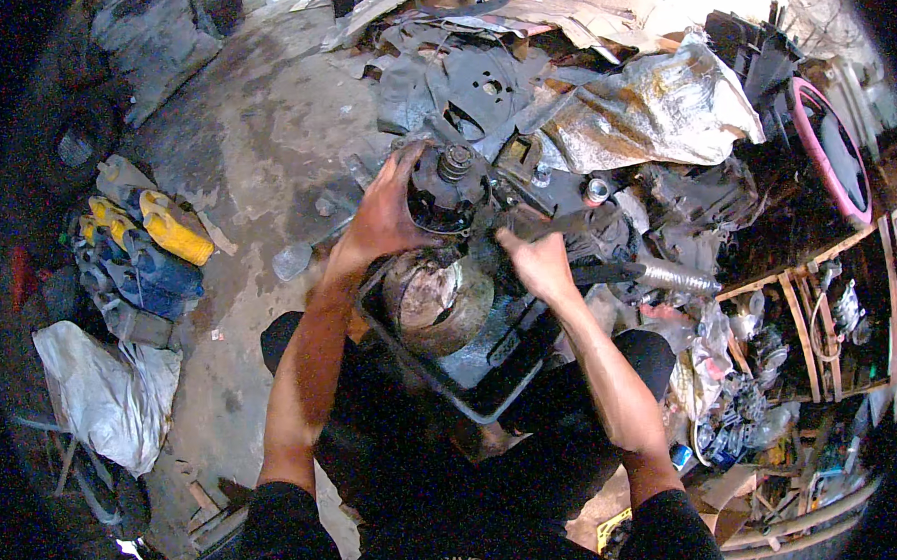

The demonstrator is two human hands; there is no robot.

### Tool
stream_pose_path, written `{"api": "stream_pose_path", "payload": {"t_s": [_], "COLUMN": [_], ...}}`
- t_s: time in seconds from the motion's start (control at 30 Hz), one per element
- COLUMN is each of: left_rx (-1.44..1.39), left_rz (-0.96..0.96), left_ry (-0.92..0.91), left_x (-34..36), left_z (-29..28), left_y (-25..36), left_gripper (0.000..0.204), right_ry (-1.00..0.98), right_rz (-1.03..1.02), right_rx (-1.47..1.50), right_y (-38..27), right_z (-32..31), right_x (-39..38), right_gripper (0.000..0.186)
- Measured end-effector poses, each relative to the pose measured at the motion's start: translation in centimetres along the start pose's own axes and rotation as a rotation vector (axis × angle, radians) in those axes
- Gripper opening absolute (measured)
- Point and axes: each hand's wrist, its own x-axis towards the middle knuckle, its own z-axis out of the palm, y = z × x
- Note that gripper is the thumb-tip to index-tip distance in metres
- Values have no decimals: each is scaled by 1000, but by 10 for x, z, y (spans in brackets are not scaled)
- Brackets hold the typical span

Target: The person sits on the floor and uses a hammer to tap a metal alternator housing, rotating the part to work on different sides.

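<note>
My left hand (390, 207) is wrapped round the left side of a dark, greasy round metal part (445, 195), whose ridged stub shaft points up. Close to that part's lower right, my right hand (538, 261) is closed with the thumb uppermost. A dark piece lies at its fingers, but what it grips cannot be made out. Under both hands, between my knees, sits a black rectangular tray (484, 416) with a rim. Inside it rests a round, rusty, dirt-stained metal vessel (419, 301), partly hidden by the part above.
Beyond my hands lie greasy metal parts (490, 88) and a stained silvery sheet (651, 106). A ribbed metal tube (674, 278) sticks out at right, near a pink-rimmed round object (828, 153) and a wooden rack (801, 335). Yellow and blue jugs (176, 229) and a white sack (113, 390) stand left.
</note>
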Motion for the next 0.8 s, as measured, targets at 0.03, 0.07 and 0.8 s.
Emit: {"api": "stream_pose_path", "payload": {"t_s": [0.03,0.07,0.8], "left_rx": [-32,-60,27], "left_rz": [-22,-50,-40], "left_ry": [-5,-14,69], "left_x": [2,3,1], "left_z": [0,-1,11], "left_y": [4,10,16], "left_gripper": [114,114,112], "right_ry": [56,109,336], "right_rz": [16,38,-66], "right_rx": [6,17,-196], "right_y": [-1,-1,28], "right_z": [-5,-6,33], "right_x": [10,17,-23], "right_gripper": [21,21,39]}}
